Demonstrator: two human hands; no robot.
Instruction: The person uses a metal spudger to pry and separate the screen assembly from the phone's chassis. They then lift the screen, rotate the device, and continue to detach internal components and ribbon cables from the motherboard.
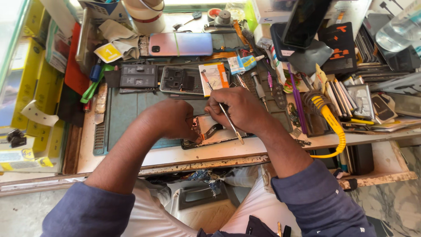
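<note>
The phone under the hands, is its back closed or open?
Open. The phone lies with its cover off, inner parts exposed, between the left hand and the right hand.

Both forearms angle inward, left hand (173,119) curled knuckles-up, right hand (234,109) pinched closed beside it.

Slim metal tweezers (221,107), a glossy phone back (180,44), a matt rubber mat (127,109).
</note>
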